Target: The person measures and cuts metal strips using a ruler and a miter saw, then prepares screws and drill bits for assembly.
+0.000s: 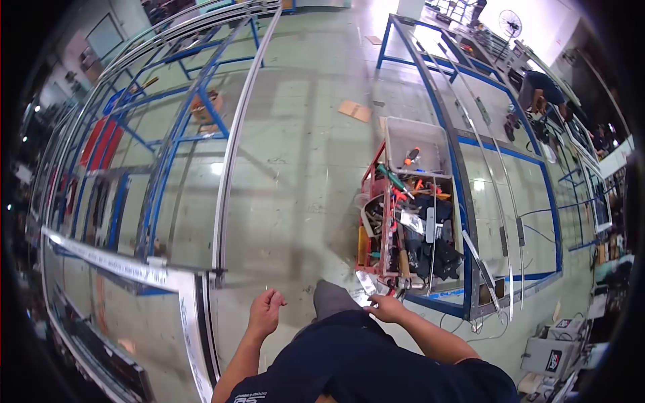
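My left hand is raised in front of my body, its fingers curled into a loose fist, with no object showing in it. It is nearest to the corner of a silver metal frame on the left. My right hand is beside my leg with thumb and fingers pinched together; what they hold, if anything, is too small to make out. Just beyond it lies a shiny strip, at the near end of a red tool cart. Assorted hand tools and dark pouches fill the cart, among them a green-handled tool.
Blue steel stands carry long silver profiles on the left. Another blue stand with thin rods is on the right. A cardboard piece lies on the floor. At far right a person bends over.
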### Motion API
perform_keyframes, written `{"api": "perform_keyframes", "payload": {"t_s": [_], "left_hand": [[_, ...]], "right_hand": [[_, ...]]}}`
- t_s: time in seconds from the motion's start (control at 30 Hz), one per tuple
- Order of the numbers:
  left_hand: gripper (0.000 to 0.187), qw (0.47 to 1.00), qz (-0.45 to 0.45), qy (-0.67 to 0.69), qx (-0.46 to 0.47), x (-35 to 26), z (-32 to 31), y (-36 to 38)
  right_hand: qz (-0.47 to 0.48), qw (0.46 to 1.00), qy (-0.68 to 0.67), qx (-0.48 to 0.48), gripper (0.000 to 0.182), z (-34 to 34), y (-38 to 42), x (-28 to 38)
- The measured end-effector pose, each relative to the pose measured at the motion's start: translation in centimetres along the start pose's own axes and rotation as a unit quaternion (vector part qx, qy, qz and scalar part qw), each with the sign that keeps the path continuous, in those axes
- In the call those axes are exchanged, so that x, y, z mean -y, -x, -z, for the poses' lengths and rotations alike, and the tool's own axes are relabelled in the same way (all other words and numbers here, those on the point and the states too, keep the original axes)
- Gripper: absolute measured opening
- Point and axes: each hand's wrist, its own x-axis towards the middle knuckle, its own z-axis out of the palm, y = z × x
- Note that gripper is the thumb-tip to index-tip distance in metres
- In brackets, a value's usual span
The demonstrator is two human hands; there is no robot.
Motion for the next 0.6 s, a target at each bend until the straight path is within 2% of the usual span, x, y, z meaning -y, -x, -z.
{"api": "perform_keyframes", "payload": {"t_s": [0.1, 0.2, 0.33, 0.4, 0.43, 0.47, 0.53, 0.6], "left_hand": [[0.034, 1.000, -0.005, 0.012, 0.021, -2.7, 2.2, -6.5], [0.037, 0.997, -0.023, 0.078, 0.003, -2.5, 4.0, -15.0], [0.013, 0.974, 0.018, 0.217, -0.059, -8.5, 5.4, -26.9], [0.033, 0.985, -0.045, 0.164, -0.039, -13.0, 7.7, -32.2], [0.034, 0.988, -0.096, 0.108, -0.056, -14.8, 9.1, -35.0], [0.034, 0.989, -0.110, 0.081, -0.064, -17.2, 10.7, -37.7], [0.027, 0.978, -0.172, 0.046, -0.105, -20.4, 14.3, -43.6], [0.024, 0.963, -0.212, 0.062, -0.156, -23.2, 18.1, -49.7]], "right_hand": [[-0.005, 0.999, -0.033, -0.036, 0.054, 3.0, -3.9, 1.1], [-0.008, 0.998, -0.032, -0.052, 0.053, 6.7, -9.2, 1.7], [-0.012, 0.999, -0.022, -0.039, 0.052, 16.8, -17.1, 5.0], [0.022, 0.998, -0.018, -0.064, 0.052, 24.2, -20.6, 8.1], [0.051, 0.995, 0.014, -0.083, 0.052, 28.2, -22.1, 9.8], [0.079, 0.991, 0.047, -0.101, 0.052, 32.1, -23.9, 11.3], [0.113, 0.984, 0.060, -0.122, 0.053, 39.4, -28.2, 13.6], [0.127, 0.980, 0.067, -0.134, 0.053, 46.5, -32.1, 15.7]]}}
